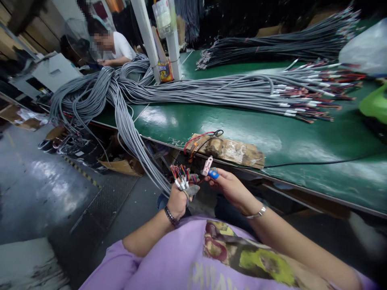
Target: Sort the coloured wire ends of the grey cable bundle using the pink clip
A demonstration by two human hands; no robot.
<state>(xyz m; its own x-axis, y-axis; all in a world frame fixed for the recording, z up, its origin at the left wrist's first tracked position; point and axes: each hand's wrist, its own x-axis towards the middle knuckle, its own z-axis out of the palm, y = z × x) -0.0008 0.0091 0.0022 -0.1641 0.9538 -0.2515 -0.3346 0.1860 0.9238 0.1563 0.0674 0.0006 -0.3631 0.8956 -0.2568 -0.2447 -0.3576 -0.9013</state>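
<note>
My left hand (177, 200) is closed round a bundle of grey cables (140, 159). White collars and stripped, multicoloured wire ends (180, 174) stick up out of the grip, and a grey covering (193, 190) sits on the thumb. Close by on the right, my right hand (231, 186) has its fingers pinched together at the wire ends. A blue piece with pale dots (213, 173) is at its fingertips, worn or held, I cannot tell which. Just beyond them, at the bench edge, is a small pale pink flat piece (207, 165); whether the fingers touch it is unclear.
On the green bench (290, 147) lies a worn wooden block (238, 152) with red and black leads (201, 137). Behind it stretch long grey cables (205, 89) and a dark cable bundle (272, 47). A white post (146, 38) rises there. A co-worker (121, 46) sits at the far left.
</note>
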